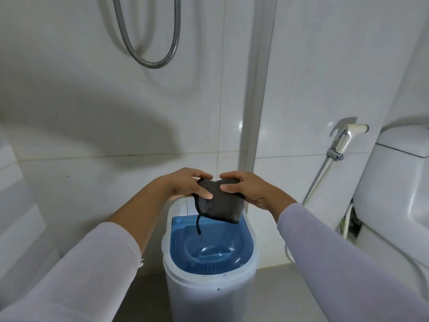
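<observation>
Standing low in the frame's centre, a small white washer (210,289) shows its blue tub. Above its far rim, the left hand (185,183) and right hand (243,188) each pinch a dark grey cloth (219,204), thumbs pressed on its near face, fingers curled over the top; a cord dangles.

We see two long sleeves of thin, smooth cloth. The left sleeve (92,263) looks pale pinkish white, and the right sleeve (336,252) is a little more lilac-grey. Both fit close on the arms and end in a plain edge on the forearm, before the wrist. At the left edge a small fold of cloth sticks out. The left hand (185,184) and right hand (246,189) are bare.
</observation>
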A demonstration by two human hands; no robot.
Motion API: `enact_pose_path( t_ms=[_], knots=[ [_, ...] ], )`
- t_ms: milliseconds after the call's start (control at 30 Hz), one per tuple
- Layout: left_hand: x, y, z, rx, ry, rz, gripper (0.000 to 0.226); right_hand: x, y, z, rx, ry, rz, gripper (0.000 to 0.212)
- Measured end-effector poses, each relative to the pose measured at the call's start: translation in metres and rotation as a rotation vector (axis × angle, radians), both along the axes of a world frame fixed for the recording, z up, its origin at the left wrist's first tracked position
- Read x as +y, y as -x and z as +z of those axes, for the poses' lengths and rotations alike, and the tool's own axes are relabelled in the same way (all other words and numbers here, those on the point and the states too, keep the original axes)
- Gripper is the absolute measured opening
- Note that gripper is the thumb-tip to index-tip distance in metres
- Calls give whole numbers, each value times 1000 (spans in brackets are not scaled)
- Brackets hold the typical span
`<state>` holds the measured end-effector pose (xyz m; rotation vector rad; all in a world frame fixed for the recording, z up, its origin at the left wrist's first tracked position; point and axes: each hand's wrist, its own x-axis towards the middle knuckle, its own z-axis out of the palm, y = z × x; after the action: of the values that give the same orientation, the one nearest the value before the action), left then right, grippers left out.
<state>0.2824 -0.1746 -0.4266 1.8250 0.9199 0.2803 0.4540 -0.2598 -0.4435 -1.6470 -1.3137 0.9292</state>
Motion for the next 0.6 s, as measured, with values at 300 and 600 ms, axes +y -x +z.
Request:
enact_pose_path(
  t_ms=[300,600],
  knots=[
    [1,-43,-6,72,-456,115,11,-12,-32,-1,-352,129,50,40],
    [27,-77,-24,-69,-441,203,29,12,-57,-26,448,-150,-181,19]
  ],
)
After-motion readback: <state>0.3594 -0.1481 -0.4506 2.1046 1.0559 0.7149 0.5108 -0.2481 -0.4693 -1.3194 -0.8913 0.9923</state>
